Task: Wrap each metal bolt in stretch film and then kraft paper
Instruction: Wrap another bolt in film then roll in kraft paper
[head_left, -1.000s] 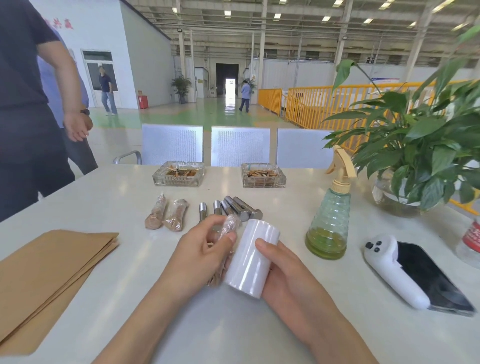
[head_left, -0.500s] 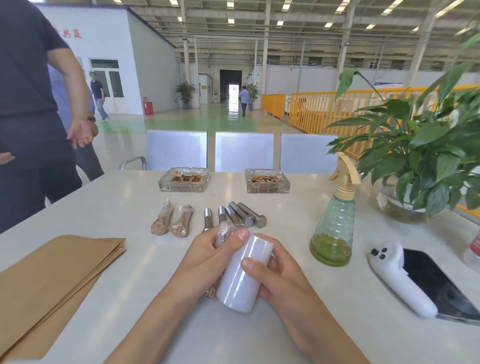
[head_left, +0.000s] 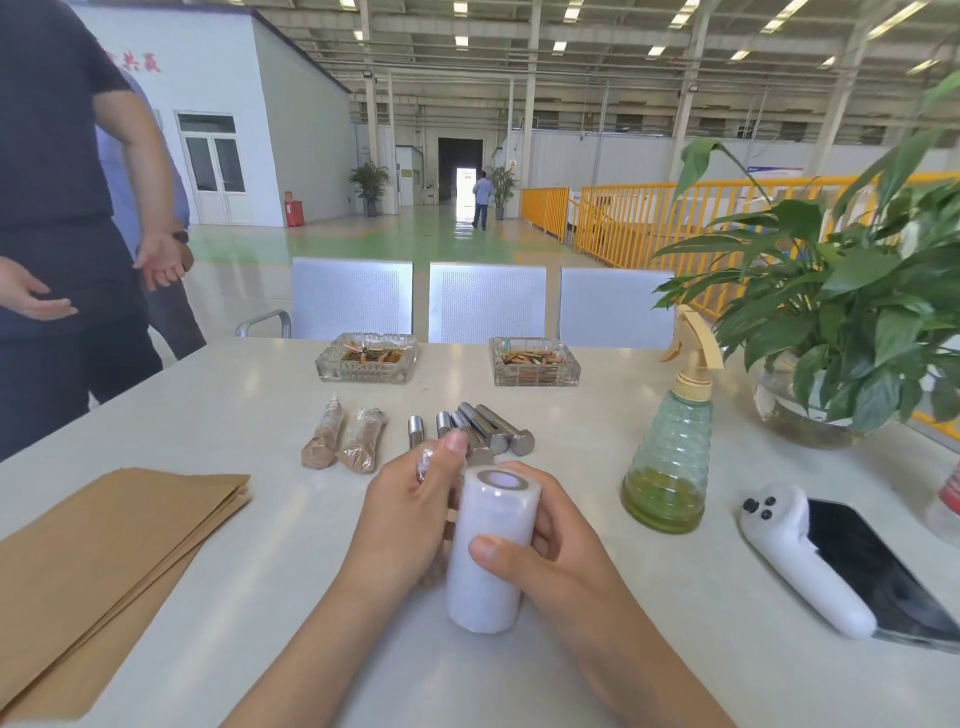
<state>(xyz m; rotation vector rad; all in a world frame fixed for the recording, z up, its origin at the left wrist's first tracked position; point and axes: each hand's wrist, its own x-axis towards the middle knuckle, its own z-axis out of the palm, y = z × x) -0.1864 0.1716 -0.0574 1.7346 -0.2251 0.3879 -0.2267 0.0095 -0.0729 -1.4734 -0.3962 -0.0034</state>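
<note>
Here the left hand (head_left: 410, 514) pinches a film-wrapped bolt (head_left: 427, 462) while the right hand (head_left: 558, 551) clasps the stretch film roll (head_left: 491, 551) near the table's (head_left: 260, 405) front edge; bare bolts (head_left: 488, 434) lie mid-table, kraft paper (head_left: 104, 561) at the left edge

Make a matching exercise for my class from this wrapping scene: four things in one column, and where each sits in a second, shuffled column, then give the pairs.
Things
1. stretch film roll
2. kraft paper sheets
3. spray bottle
4. bare bolts

Places
A. flat on the table at the person's far left
B. lying in a row beyond the hands, right of two paper-wrapped bolts
C. held in the right hand, next to the left hand gripping a film-covered bolt
D. standing between the hands and the potted plant

Pairs: 1-C, 2-A, 3-D, 4-B
</note>
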